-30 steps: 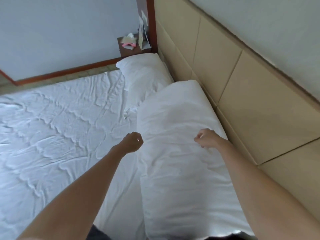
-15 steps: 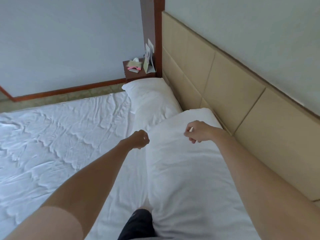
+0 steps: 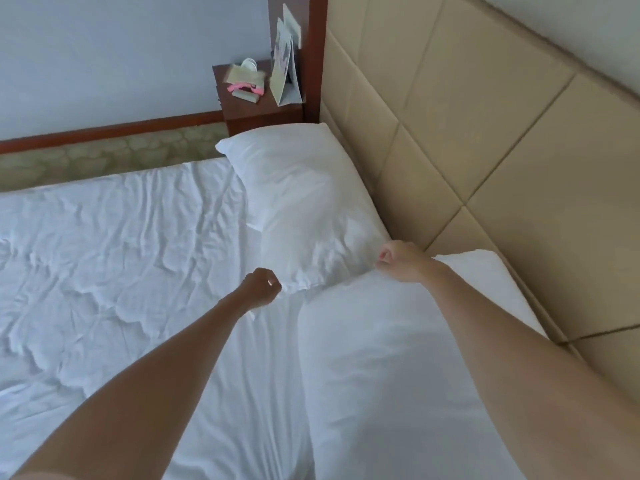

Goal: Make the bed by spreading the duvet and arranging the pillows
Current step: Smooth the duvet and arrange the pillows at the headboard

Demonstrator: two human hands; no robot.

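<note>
While both arms reach over the bed, the readings below apply.

Left hand: left hand [image 3: 260, 287] is curled into a fist at the near lower corner of the far pillow; whether cloth is pinched between the fingers cannot be told.
Right hand: right hand [image 3: 398, 259] has its fingers curled, knuckles up, at the seam where the two pillows meet; its fingers appear to pinch the far end of the near pillow, though the exact hold is hidden.
Far pillow: far pillow [image 3: 301, 199] is white and lies flat at the head corner of the bed, its long side against the headboard; its near end is creased and touches the near pillow.
Near pillow: near pillow [image 3: 391, 375] is white and plump, and lies along the headboard from the right hand toward the bottom edge of the view, partly under the right forearm.
Sheet: white sheet [image 3: 121, 258] is wrinkled and covers the mattress to the left of both pillows.
Headboard: padded beige headboard [image 3: 485, 140] has stitched square panels and runs along the right side.
Bedside table: dark wooden bedside table [image 3: 256, 109] stands beyond the far pillow, in the corner by the wall.
On the table: folded card [image 3: 285, 76] stands upright; pink item [image 3: 244, 87] lies beside it, too blurred to identify.
</note>
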